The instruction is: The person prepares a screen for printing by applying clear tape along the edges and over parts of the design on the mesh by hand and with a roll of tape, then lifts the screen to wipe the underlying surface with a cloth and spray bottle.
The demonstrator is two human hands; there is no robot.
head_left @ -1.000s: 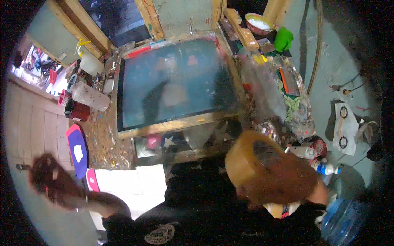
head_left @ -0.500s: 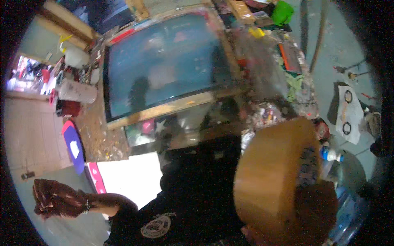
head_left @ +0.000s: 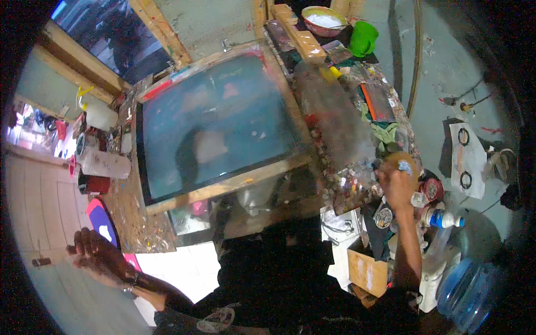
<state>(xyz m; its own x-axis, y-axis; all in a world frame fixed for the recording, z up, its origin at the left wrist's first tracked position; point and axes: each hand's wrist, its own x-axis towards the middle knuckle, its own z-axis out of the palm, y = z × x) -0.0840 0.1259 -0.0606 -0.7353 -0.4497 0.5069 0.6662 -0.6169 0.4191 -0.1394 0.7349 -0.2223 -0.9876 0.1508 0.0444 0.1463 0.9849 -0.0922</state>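
My right hand (head_left: 395,188) grips a tan roll of tape (head_left: 407,164) at the bench's right front, beside the cluttered, paint-spattered surface. My left hand (head_left: 97,255) is low at the left, fingers curled with nothing visible in them, near a purple board with pink edging (head_left: 101,212). Between and beyond both hands lies a large wooden-framed screen (head_left: 229,181) with a blue-grey mesh, resting on the stained bench (head_left: 139,231). An orange-edged squeegee (head_left: 375,103) and a crumpled green cloth (head_left: 385,134) lie right of the frame.
White containers (head_left: 109,164) and a dark red pot (head_left: 95,184) line the left side. A bowl (head_left: 324,21) and green mug (head_left: 363,40) stand at the back right. Bottles (head_left: 444,219), a large blue water jug (head_left: 466,296) and cardboard (head_left: 365,272) sit low at the right.
My right hand with the tape roll has moved away from close in front of me to the bench's right front. My left hand, after dropping, has shifted slightly up and rightward.
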